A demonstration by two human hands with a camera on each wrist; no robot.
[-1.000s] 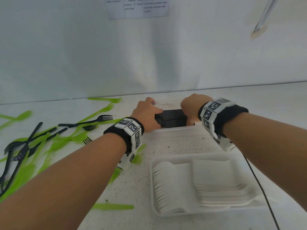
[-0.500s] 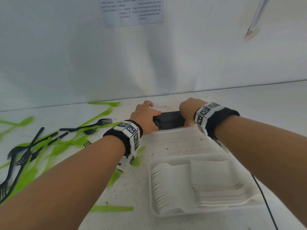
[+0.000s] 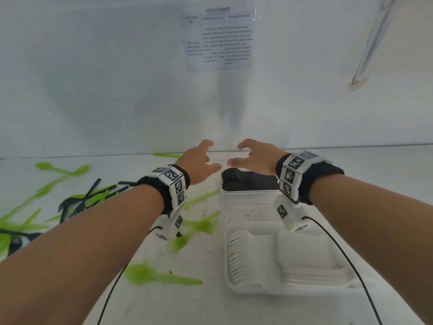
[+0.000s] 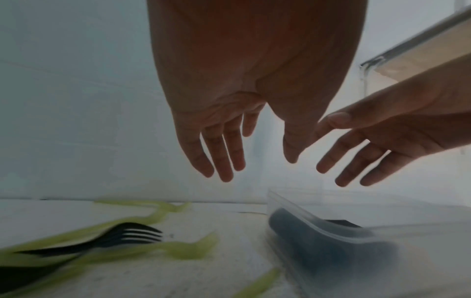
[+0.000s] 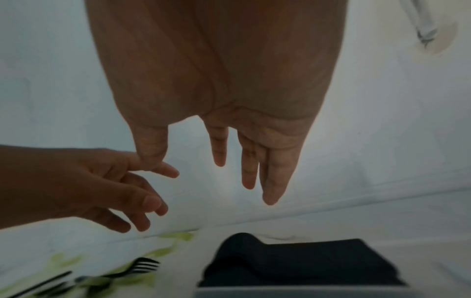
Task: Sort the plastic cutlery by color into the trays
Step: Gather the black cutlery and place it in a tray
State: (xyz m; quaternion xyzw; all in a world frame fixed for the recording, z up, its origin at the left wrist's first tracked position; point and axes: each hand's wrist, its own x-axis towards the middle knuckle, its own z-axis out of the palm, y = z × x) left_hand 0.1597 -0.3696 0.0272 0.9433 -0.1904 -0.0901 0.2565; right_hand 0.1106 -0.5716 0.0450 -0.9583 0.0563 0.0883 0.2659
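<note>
Two hands just off black cutlery (image 3: 248,181), now stacked in clear tray (image 3: 248,195), frame centre. Left hand (image 3: 199,161) and right hand (image 3: 254,156) hover above, fingers spread, empty. Green cutlery (image 3: 161,277) and black forks (image 3: 77,202) unsorted at left; white tray (image 3: 234,287) filled.

Dim, backlit wrist views, motion-blurred cutlery, soft bright head view, bowed edges
</note>
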